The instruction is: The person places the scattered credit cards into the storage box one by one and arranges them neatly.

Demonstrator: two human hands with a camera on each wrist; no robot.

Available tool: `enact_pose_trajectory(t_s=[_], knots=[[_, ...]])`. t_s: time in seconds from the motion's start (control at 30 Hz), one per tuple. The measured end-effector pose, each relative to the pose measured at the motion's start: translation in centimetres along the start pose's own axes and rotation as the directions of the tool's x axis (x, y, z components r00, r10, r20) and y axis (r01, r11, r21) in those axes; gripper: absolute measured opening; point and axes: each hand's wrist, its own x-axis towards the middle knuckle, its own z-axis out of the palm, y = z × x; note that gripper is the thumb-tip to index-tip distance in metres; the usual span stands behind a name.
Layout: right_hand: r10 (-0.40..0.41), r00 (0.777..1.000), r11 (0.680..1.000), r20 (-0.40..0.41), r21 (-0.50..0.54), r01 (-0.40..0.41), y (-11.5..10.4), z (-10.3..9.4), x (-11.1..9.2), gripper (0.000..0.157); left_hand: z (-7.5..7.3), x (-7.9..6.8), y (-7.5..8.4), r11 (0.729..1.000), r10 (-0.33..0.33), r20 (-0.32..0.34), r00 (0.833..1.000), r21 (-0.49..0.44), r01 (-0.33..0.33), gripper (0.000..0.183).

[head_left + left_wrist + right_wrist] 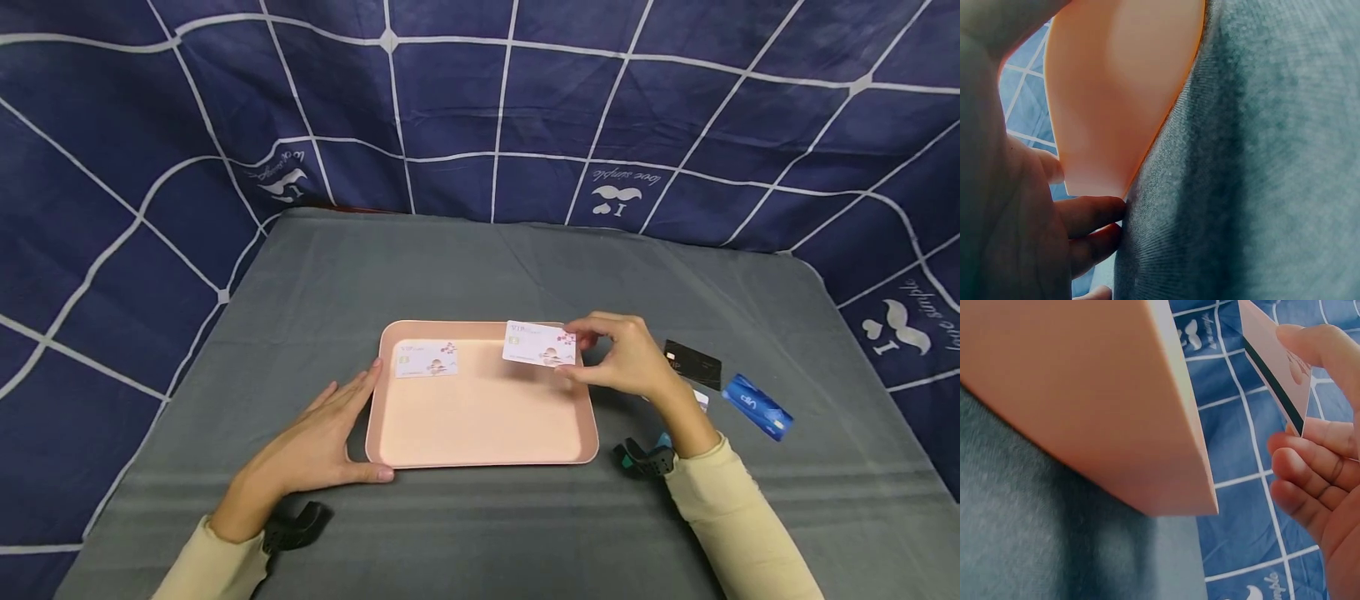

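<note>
My right hand [626, 354] pinches a white VIP card [536, 343] with pink blossoms by its right end, above the right part of a pink tray [480, 433]. In the right wrist view, that card [1282, 369] shows a dark stripe and is held between thumb and fingers. A similar white card [426, 359] lies inside the tray at the upper left. At the tray's left side rests my left hand [322, 446], fingers extended along the rim and thumb at the lower left corner. The left wrist view shows its fingers [1094, 215] beside the tray wall [1122, 125].
Right of the tray lie a black card [693, 365], a blue card [757, 406] and a white card [701, 400] partly hidden by the right arm. A grey cloth [465, 533] covers the table. A navy checked curtain [450, 100] hangs behind it.
</note>
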Motion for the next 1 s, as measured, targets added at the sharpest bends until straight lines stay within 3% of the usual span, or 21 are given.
enact_pose_trajectory(t_s=[0.3,0.7,1.0], knots=[[-0.052,0.998,0.996,0.039,0.077,0.048,-0.7,1.1,1.7,0.045,0.0,-0.2,-0.2,1.000,0.000,0.002,1.000,-0.001,0.000,0.130],[0.021,0.995,0.985,0.093,0.167,-0.036,-0.1,2.1,2.1,0.042,0.0,0.4,-0.2,1.000,0.006,0.007,1.000,-0.001,-0.006,0.131],[-0.029,0.990,0.987,0.140,0.161,0.006,-0.7,1.9,3.4,0.041,0.1,0.4,-0.1,1.000,-0.001,0.011,1.000,-0.011,0.001,0.132]])
